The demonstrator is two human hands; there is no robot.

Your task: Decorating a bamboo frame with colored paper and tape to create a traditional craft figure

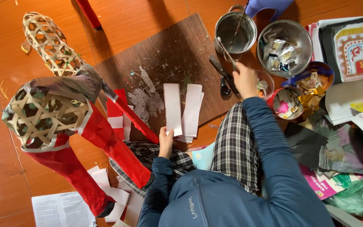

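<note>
My left hand (166,141) pinches the near end of a white paper strip (172,107) that lies on a dark brown board (169,54). More white strips (191,111) lie just to its right. My right hand (245,80) grips the handle of a brush or stick (227,52) that points toward a metal pot (235,31). Black scissors (221,73) lie on the board next to that hand.
A woven bamboo frame (43,115), partly covered in red paper (106,143), stands at left on the orange floor. A metal bowl of scraps (284,48), small round tins (288,103) and piles of coloured paper (349,126) crowd the right.
</note>
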